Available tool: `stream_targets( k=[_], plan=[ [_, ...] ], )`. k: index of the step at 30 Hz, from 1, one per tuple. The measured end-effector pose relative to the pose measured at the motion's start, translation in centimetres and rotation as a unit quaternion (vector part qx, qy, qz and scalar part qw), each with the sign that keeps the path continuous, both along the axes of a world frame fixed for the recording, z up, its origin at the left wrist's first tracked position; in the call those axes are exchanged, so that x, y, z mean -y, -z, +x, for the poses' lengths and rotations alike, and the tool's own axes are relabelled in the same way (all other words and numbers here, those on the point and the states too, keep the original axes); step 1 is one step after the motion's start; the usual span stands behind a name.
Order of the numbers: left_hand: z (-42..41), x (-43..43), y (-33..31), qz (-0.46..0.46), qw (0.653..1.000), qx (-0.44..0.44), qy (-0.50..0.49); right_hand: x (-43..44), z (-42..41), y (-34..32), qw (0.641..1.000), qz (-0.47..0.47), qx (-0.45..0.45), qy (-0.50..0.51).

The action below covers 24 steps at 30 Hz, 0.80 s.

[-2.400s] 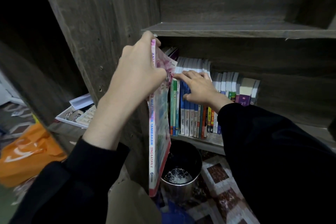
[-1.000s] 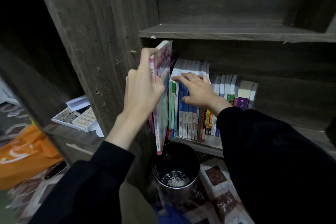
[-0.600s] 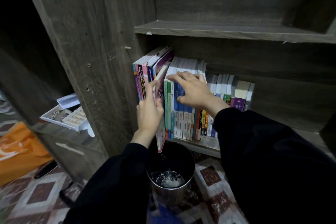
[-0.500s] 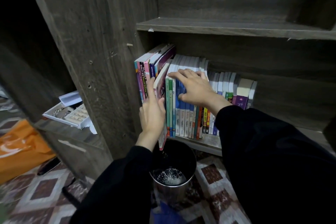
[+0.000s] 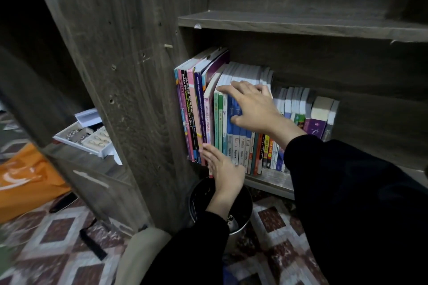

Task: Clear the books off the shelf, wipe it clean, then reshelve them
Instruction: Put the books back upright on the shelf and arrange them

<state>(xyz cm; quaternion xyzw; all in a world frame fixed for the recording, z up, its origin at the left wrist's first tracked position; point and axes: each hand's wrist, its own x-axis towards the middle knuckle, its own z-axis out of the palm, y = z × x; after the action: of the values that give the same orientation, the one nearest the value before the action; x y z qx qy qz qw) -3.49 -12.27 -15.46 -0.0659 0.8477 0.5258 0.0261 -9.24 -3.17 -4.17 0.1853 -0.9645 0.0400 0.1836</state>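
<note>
Colourful books stand upright, spines out, on the wooden shelf.

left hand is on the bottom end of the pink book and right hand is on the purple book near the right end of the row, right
No: the head view shows the right hand on the blue books beside the pink book, not touching the purple book. The left hand is on the pink book's bottom end.

The shelf is grey wood-grain, the books show pink, green and blue spines, the bag is orange, and the floor has maroon-and-white diamonds.
</note>
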Motion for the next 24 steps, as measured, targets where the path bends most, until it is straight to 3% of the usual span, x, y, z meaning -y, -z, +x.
stream_targets(
  k=[8, 16, 24],
  plan=[
    [-3.7, 0.2, -3.3, 0.060, 0.987, 0.147, 0.012, 0.9, -0.6, 0.2, 0.999, 0.025, -0.023, 0.011],
    [-2.2, -0.9, -2.0, 0.174, 0.979, 0.104, 0.030, 1.3, -1.3, 1.3, 0.991, 0.090, -0.091, 0.044],
    [-2.7, -2.1, -2.1, 0.189, 0.977, 0.096, -0.003, 1.7, -1.4, 1.5, 0.990, 0.077, -0.107, 0.056]
  ],
)
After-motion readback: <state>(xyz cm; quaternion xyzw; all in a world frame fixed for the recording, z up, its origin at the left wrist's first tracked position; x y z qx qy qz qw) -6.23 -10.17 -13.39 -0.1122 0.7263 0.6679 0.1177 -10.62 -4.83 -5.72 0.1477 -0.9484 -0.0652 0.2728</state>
